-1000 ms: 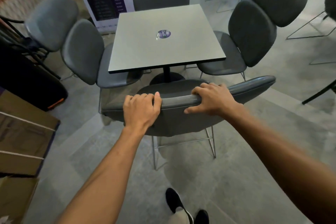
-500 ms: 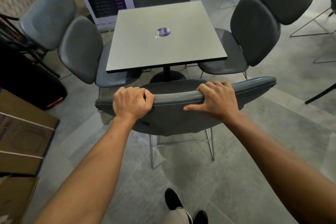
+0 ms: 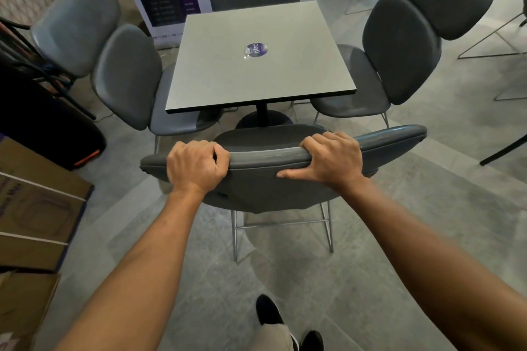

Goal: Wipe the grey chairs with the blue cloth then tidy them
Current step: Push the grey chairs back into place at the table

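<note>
Head view: nearest the camera, two black shoes (image 3: 269, 310) are seen on a floor of large grey matte tiles (image 3: 370, 279), with pale trouser legs above them. Two bare forearms are stretched forward from the lower corners to the curved top edge of the nearest grey padded chair (image 3: 271, 182), whose smooth leather-like backrest is carried on a thin chrome wire frame. The left hand (image 3: 196, 165) is clenched over the left part of that edge, knuckles up, fingers wrapped over the front and thumb tucked in beside them. The right hand (image 3: 330, 161) is laid over the right part, fingers hooked over the front of the rim, thumb stretched flat along the rear face. The seat of this chair is pointed at the square grey laminate table (image 3: 256, 71) with a dark edge band and a black pedestal base; a round purple sticker (image 3: 255, 50) is stuck near its middle. A rounded grey chair at the left (image 3: 128, 77) and another at the right (image 3: 399, 48) are set beside the table, their seats partly under it. Brown cardboard boxes (image 3: 34, 208) are stacked at the left edge. The blue cloth is nowhere in view.
</note>
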`<act>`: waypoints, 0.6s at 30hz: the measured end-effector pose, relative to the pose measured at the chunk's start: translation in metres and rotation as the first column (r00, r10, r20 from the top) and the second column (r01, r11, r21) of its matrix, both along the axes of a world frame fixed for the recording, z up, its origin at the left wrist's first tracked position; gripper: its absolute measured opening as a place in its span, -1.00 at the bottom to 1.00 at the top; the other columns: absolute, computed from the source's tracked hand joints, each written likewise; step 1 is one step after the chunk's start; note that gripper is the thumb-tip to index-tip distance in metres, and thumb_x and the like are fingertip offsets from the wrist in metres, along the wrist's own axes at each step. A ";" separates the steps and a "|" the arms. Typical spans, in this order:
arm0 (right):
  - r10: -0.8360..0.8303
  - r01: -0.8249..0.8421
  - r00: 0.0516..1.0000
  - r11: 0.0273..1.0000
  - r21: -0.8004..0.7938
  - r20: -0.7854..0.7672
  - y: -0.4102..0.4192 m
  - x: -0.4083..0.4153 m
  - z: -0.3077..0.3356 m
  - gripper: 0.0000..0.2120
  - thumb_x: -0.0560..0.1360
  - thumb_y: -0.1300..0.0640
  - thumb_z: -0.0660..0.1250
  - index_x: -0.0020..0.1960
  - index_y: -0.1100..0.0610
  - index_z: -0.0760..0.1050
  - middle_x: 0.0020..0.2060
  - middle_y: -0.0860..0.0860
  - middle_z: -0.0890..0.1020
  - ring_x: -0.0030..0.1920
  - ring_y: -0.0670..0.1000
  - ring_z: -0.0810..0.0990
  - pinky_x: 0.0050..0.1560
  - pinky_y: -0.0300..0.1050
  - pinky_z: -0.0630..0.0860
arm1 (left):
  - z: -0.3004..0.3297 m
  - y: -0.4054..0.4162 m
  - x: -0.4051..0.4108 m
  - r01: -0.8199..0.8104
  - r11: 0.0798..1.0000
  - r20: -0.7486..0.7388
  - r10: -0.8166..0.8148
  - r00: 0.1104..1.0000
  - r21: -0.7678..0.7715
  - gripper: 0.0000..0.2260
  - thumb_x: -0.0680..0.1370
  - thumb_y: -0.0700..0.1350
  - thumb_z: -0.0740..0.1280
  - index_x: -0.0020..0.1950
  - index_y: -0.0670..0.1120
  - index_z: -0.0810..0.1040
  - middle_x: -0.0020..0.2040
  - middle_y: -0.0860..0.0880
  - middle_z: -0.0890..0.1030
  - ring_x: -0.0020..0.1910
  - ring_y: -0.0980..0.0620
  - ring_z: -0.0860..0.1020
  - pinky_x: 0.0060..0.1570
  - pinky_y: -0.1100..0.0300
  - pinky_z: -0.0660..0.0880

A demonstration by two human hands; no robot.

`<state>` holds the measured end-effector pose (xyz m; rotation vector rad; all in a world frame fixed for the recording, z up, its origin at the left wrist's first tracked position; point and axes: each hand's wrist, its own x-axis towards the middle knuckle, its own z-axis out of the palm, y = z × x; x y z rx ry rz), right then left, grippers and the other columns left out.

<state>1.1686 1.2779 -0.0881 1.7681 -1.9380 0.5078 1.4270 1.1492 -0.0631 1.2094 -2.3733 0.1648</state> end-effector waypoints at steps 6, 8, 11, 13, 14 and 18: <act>0.006 -0.007 1.000 0.995 -0.102 -0.013 -0.009 -0.009 0.000 -0.26 0.32 -0.66 0.18 -0.33 0.05 0.51 -0.43 -0.03 0.59 -0.41 0.01 0.56 -0.34 -0.13 0.41 | 0.005 -0.009 -0.011 0.000 0.999 -0.028 -0.002 1.000 -0.043 -0.62 0.56 -0.06 0.19 -0.47 -0.09 0.45 -0.49 0.04 0.30 -0.51 -0.04 0.28 -0.32 0.13 0.35; 0.008 -0.009 1.000 0.993 -0.118 -0.012 -0.007 -0.007 -0.003 -0.26 0.32 -0.66 0.18 -0.33 0.05 0.51 -0.43 -0.03 0.58 -0.40 0.02 0.56 -0.33 -0.11 0.43 | 0.004 -0.006 -0.008 0.002 1.000 -0.031 -0.003 1.000 -0.029 -0.62 0.56 -0.04 0.17 -0.46 -0.06 0.41 -0.49 0.04 0.30 -0.52 -0.05 0.29 -0.31 0.12 0.35; 0.017 -0.017 1.000 0.992 -0.123 -0.002 -0.003 -0.004 -0.005 -0.26 0.32 -0.66 0.17 -0.32 0.05 0.52 -0.42 -0.03 0.58 -0.39 0.02 0.56 -0.30 -0.07 0.45 | 0.003 0.001 -0.005 -0.007 1.000 -0.031 0.006 1.000 -0.021 -0.64 0.55 -0.05 0.19 -0.45 -0.06 0.41 -0.48 0.04 0.31 -0.51 -0.07 0.31 -0.31 0.06 0.41; 0.027 -0.026 1.000 0.992 -0.124 0.001 -0.002 -0.004 -0.006 -0.25 0.33 -0.66 0.16 -0.32 0.06 0.53 -0.41 -0.03 0.59 -0.38 0.02 0.57 -0.30 -0.06 0.46 | 0.002 0.000 -0.003 -0.004 1.000 -0.029 0.003 1.000 -0.017 -0.63 0.56 -0.05 0.19 -0.46 -0.06 0.40 -0.48 0.04 0.31 -0.51 -0.06 0.31 -0.30 0.05 0.42; 0.035 -0.035 0.999 0.991 -0.128 0.003 -0.002 -0.003 -0.008 -0.25 0.33 -0.65 0.16 -0.31 0.06 0.53 -0.41 -0.03 0.59 -0.38 0.02 0.57 -0.30 -0.06 0.46 | 0.000 -0.001 -0.002 -0.004 1.000 -0.031 0.004 1.000 -0.018 -0.62 0.56 -0.05 0.18 -0.46 -0.08 0.43 -0.48 0.04 0.32 -0.51 -0.06 0.32 -0.31 0.05 0.42; 0.040 -0.044 0.999 0.974 -0.222 -0.025 -0.015 -0.012 -0.011 -0.27 0.31 -0.64 0.22 -0.33 0.06 0.53 -0.43 -0.02 0.58 -0.39 0.04 0.57 -0.33 -0.04 0.46 | -0.004 -0.014 -0.009 -0.004 0.996 -0.057 -0.002 0.998 -0.092 -0.61 0.56 -0.05 0.18 -0.46 -0.11 0.48 -0.52 -0.04 0.39 -0.51 -0.03 0.26 -0.36 0.13 0.32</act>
